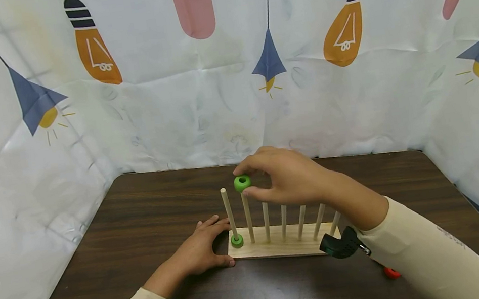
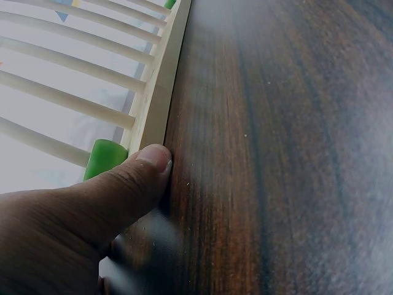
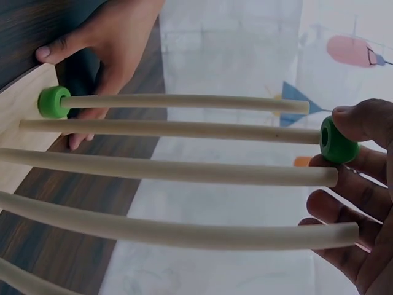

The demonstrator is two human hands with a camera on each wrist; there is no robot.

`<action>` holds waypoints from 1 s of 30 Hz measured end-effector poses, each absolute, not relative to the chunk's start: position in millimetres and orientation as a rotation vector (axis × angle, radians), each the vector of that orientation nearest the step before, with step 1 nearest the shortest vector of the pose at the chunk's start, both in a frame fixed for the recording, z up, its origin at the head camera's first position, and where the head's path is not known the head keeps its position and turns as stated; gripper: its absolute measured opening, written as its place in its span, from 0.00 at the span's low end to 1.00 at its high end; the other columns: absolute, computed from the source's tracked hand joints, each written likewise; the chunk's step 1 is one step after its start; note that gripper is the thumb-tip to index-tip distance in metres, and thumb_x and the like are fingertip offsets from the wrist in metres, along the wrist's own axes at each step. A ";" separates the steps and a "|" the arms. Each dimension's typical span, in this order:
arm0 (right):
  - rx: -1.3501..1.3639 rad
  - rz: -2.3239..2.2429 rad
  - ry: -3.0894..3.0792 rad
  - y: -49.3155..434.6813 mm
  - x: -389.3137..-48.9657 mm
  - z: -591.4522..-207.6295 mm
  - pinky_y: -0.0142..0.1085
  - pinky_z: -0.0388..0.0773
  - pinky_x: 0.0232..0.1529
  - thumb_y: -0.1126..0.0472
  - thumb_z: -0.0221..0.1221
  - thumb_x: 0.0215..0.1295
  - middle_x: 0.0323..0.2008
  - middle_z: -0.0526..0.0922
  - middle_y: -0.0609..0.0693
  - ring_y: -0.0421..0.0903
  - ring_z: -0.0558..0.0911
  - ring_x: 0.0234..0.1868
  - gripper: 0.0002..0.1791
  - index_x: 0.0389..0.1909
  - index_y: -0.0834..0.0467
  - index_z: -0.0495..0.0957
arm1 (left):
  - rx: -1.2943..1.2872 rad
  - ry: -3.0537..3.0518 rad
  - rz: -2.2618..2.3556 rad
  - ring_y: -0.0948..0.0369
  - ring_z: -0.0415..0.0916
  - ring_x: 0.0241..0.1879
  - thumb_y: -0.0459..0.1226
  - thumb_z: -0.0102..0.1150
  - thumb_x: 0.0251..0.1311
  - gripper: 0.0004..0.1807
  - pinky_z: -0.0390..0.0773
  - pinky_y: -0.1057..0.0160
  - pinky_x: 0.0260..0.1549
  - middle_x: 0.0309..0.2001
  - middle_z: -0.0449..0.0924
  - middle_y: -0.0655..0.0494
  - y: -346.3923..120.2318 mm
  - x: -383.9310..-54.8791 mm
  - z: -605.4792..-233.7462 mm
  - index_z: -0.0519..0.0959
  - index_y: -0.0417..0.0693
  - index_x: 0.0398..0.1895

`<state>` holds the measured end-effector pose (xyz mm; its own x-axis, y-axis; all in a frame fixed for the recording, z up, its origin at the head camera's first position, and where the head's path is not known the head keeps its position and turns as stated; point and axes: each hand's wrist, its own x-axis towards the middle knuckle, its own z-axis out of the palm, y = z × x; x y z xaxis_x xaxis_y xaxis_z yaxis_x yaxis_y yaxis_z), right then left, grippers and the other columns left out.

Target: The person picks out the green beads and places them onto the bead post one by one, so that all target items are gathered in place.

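A pale wooden peg board point(image 1: 275, 242) with a row of several upright pegs lies on the table. My left hand point(image 1: 200, 247) holds its left end, thumb on the front edge and fingers round the back; the thumb point(image 2: 138, 175) shows close up in the left wrist view. One green ring point(image 1: 236, 241) sits at the foot of the leftmost peg. My right hand point(image 1: 291, 175) pinches another green ring point(image 3: 339, 141) between thumb and fingertips, right at the top of the second peg point(image 3: 184, 130), hole facing the peg's tip.
A red ring point(image 1: 392, 272) lies on the dark wood-grain table point(image 1: 268, 288) to the right, partly hidden by the right sleeve. The right forearm and its wrist strap point(image 1: 340, 244) cover the board's right end. A printed white cloth point(image 1: 162, 124) hangs behind the table.
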<state>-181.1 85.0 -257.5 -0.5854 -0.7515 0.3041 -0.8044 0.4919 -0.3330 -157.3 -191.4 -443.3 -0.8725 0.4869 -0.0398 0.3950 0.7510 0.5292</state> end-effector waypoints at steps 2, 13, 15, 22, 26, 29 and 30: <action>1.375 0.676 -2.609 82.2 -181.1 -257.0 0.36 0.78 0.45 0.51 0.67 0.68 0.47 0.82 0.37 0.36 0.79 0.48 0.19 0.58 0.50 0.82 | 0.707 2.772 0.779 0.43 0.52 0.77 0.50 0.82 0.48 0.43 0.48 0.34 0.73 0.73 0.68 0.50 -191.4 -157.4 -443.5 0.76 0.48 0.68; 1.416 0.675 -2.617 66.8 -182.9 -255.9 0.36 0.78 0.45 0.51 0.67 0.69 0.48 0.82 0.38 0.36 0.78 0.49 0.20 0.60 0.50 0.82 | 0.715 2.764 0.780 0.43 0.52 0.77 0.50 0.81 0.49 0.43 0.48 0.33 0.73 0.73 0.67 0.49 -191.5 -156.6 -442.3 0.75 0.47 0.68; 1.418 0.681 -2.610 64.0 -182.8 -255.4 0.35 0.78 0.45 0.52 0.67 0.69 0.48 0.82 0.38 0.36 0.78 0.49 0.20 0.59 0.49 0.82 | 0.716 2.764 0.778 0.43 0.52 0.77 0.50 0.81 0.49 0.43 0.48 0.33 0.73 0.73 0.67 0.49 -191.6 -156.7 -442.1 0.75 0.47 0.69; 1.421 0.666 -2.617 56.2 -184.3 -256.9 0.35 0.77 0.43 0.51 0.67 0.69 0.47 0.82 0.38 0.37 0.77 0.48 0.21 0.60 0.50 0.82 | 0.707 2.754 0.781 0.43 0.51 0.77 0.51 0.81 0.49 0.44 0.47 0.33 0.73 0.74 0.67 0.49 -192.2 -156.8 -441.8 0.75 0.47 0.69; 1.411 0.657 -2.634 53.6 -184.9 -258.1 0.35 0.78 0.42 0.50 0.67 0.69 0.48 0.82 0.38 0.37 0.77 0.48 0.21 0.60 0.49 0.81 | 0.701 2.753 0.781 0.43 0.51 0.77 0.51 0.81 0.49 0.44 0.47 0.33 0.73 0.73 0.67 0.49 -192.4 -156.8 -441.8 0.75 0.47 0.69; 1.409 0.656 -2.640 52.2 -185.7 -259.0 0.35 0.78 0.41 0.51 0.67 0.69 0.47 0.83 0.38 0.37 0.77 0.48 0.20 0.60 0.49 0.81 | 0.704 2.755 0.773 0.43 0.51 0.77 0.51 0.81 0.50 0.43 0.47 0.33 0.73 0.73 0.67 0.49 -192.3 -157.1 -441.9 0.75 0.47 0.69; 1.411 0.655 -2.645 51.8 -186.0 -259.2 0.35 0.77 0.41 0.51 0.67 0.69 0.47 0.83 0.38 0.37 0.77 0.48 0.20 0.60 0.49 0.81 | 0.705 2.754 0.772 0.43 0.51 0.77 0.51 0.81 0.50 0.43 0.47 0.33 0.73 0.73 0.67 0.49 -192.2 -157.2 -441.8 0.75 0.47 0.69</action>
